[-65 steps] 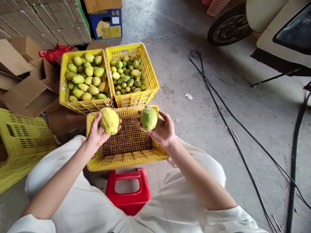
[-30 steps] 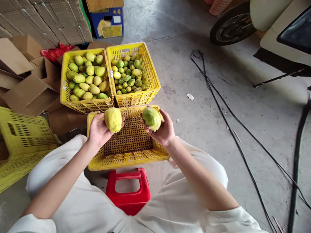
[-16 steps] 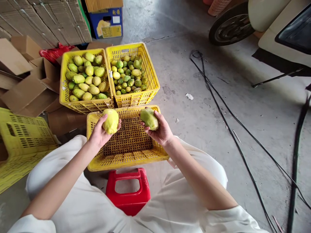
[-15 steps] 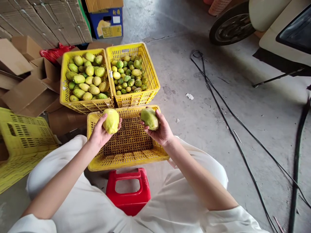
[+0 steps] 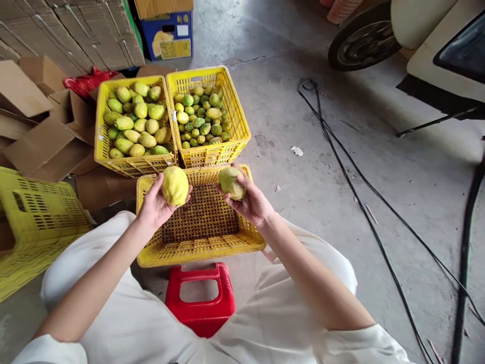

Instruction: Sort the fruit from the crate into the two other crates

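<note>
My left hand (image 5: 156, 205) is closed round a yellow, lemon-like citrus fruit (image 5: 175, 186), its fingers cupped beneath and the thumb along the side. A greener citrus fruit (image 5: 231, 183) sits in my right hand (image 5: 254, 201), slightly blurred, gripped between thumb and fingers. Both fruits are held above a yellow plastic crate (image 5: 204, 247) whose perforated bottom shows. Beyond it stand two more yellow crates: the left crate (image 5: 99, 116) holds large yellow-green fruits (image 5: 141, 110), the right crate (image 5: 237, 108) smaller, greener fruits (image 5: 204, 129).
A red plastic stool (image 5: 200, 316) is between my legs. Another yellow crate (image 5: 45, 202) lies at the left, near loose cardboard boxes (image 5: 45, 144). Black cables (image 5: 352, 187) run over the concrete floor at the right, below a parked vehicle's wheel (image 5: 364, 43).
My right hand has turned the greener fruit, so a different side shows. The yellow fruit in my left hand has tilted and risen slightly. The crates stay in place.
</note>
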Tool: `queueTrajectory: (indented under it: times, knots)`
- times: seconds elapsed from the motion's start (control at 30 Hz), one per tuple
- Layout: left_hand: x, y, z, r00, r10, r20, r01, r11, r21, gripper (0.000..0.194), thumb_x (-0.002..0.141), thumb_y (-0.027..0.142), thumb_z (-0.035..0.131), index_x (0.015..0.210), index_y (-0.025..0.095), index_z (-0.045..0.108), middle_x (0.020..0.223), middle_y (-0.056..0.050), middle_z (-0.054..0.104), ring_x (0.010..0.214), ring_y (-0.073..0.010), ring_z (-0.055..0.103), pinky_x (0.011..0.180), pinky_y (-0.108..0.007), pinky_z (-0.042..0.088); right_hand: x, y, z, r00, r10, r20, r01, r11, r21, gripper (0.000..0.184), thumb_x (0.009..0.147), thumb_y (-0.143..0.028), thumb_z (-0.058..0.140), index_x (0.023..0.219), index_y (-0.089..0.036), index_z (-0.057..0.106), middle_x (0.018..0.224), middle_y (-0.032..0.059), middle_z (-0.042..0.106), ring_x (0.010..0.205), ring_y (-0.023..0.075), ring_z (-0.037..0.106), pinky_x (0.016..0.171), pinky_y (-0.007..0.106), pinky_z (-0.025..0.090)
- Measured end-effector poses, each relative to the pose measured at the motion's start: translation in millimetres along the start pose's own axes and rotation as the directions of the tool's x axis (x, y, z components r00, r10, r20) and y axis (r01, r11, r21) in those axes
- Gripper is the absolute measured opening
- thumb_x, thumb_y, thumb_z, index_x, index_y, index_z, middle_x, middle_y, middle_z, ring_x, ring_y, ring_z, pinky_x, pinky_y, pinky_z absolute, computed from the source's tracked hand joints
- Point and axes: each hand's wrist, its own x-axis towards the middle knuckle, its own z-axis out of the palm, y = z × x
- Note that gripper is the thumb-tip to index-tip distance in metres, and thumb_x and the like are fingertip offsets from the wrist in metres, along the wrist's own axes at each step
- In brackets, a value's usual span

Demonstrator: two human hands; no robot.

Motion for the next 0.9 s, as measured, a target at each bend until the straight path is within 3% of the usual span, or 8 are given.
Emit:
queueTrajectory:
  times: [0.17, 0.3, 0.43, 0.53, 0.67, 0.73, 0.77, 0.9]
  knots:
    - [4, -14, -15.0, 0.983, -0.173, -0.054, 0.176, 0.982, 0.06, 0.026, 0.097, 0.03, 0.062, 0.12, 0.018, 0.062, 0.106, -0.014, 0.076, 0.093, -0.0297, 0.079, 0.075, -0.04, 0.069, 3, 32, -17, 0.946, 0.219, -0.24, -0.264, 0.949, -0.175, 0.038, 0.075, -0.014, 0.083, 0.104, -0.027, 0.064, 0.103, -0.0017, 0.067, 0.078, 0.0128, 0.069, 0.065, 0.028, 0.066]
    - [0, -19, -24.8, 0.969, -0.236, -0.07, 0.241, 0.966, 0.09, 0.019, 0.097, 0.025, 0.06, 0.115, 0.017, 0.062, 0.107, -0.014, 0.074, 0.088, -0.0293, 0.079, 0.07, -0.04, 0.068, 20, 45, -17, 0.919, 0.245, -0.31, -0.309, 0.935, -0.174, 0.028, 0.077, -0.01, 0.073, 0.097, -0.025, 0.059, 0.095, -0.0009, 0.065, 0.078, 0.0138, 0.067, 0.067, 0.032, 0.067]
    - [-3, -19, -28.3, 0.964, -0.256, -0.069, 0.263, 0.959, 0.104, 0.013, 0.097, 0.021, 0.058, 0.109, 0.018, 0.062, 0.105, -0.012, 0.073, 0.088, -0.0285, 0.078, 0.07, -0.041, 0.066, 70, 20, 11, 0.953, 0.147, -0.266, -0.217, 0.941, -0.26, 0.04, 0.078, -0.014, 0.072, 0.114, -0.03, 0.06, 0.116, 0.0022, 0.066, 0.094, 0.0168, 0.07, 0.083, 0.04, 0.067]
    - [-2, -18, -29.4, 0.961, -0.267, -0.073, 0.273, 0.958, 0.092, 0.015, 0.094, 0.02, 0.062, 0.109, 0.019, 0.061, 0.103, -0.011, 0.073, 0.088, -0.0282, 0.077, 0.072, -0.041, 0.065, 112, -6, 35, 0.987, -0.141, -0.08, 0.094, 0.901, -0.423, 0.048, 0.085, -0.031, 0.066, 0.132, -0.036, 0.057, 0.151, 0.0003, 0.055, 0.129, 0.0192, 0.063, 0.113, 0.045, 0.051]
    - [0, -17, -31.8, 0.952, -0.287, -0.103, 0.296, 0.95, 0.094, 0.016, 0.094, 0.021, 0.064, 0.109, 0.019, 0.063, 0.1, -0.01, 0.073, 0.088, -0.027, 0.076, 0.074, -0.039, 0.063, 132, -12, 35, 0.925, -0.352, 0.14, 0.347, 0.639, -0.686, 0.065, 0.09, -0.035, 0.054, 0.154, -0.037, 0.042, 0.172, -0.0031, 0.034, 0.158, 0.0163, 0.033, 0.128, 0.042, 0.026]
    - [1, -19, -34.4, 0.944, -0.302, -0.134, 0.316, 0.944, 0.099, 0.016, 0.093, 0.022, 0.066, 0.108, 0.018, 0.065, 0.1, -0.01, 0.073, 0.088, -0.0269, 0.075, 0.074, -0.038, 0.062, 118, 6, 19, 0.953, -0.26, 0.154, 0.254, 0.412, -0.875, 0.064, 0.097, -0.041, 0.046, 0.159, -0.028, 0.039, 0.174, 0.0028, 0.03, 0.159, 0.0176, 0.031, 0.128, 0.042, 0.029]
    - [2, -20, -36.2, 0.938, -0.312, -0.151, 0.329, 0.939, 0.1, 0.016, 0.092, 0.023, 0.068, 0.107, 0.018, 0.066, 0.099, -0.01, 0.073, 0.088, -0.0271, 0.075, 0.074, -0.038, 0.062, 106, 20, 9, 0.978, -0.167, 0.124, 0.158, 0.212, -0.964, 0.064, 0.1, -0.043, 0.043, 0.161, -0.027, 0.037, 0.174, 0.0034, 0.031, 0.159, 0.0165, 0.032, 0.127, 0.04, 0.03]
    - [8, -32, -46.3, 0.906, -0.35, -0.239, 0.381, 0.919, 0.098, 0.019, 0.086, 0.023, 0.074, 0.103, 0.018, 0.066, 0.098, -0.009, 0.073, 0.087, -0.0272, 0.074, 0.074, -0.039, 0.061, 36, 98, -40, 0.996, 0.022, -0.088, -0.086, -0.072, -0.994, 0.052, 0.097, -0.032, 0.055, 0.144, -0.01, 0.062, 0.153, 0.0198, 0.058, 0.144, 0.0292, 0.055, 0.122, 0.043, 0.039]
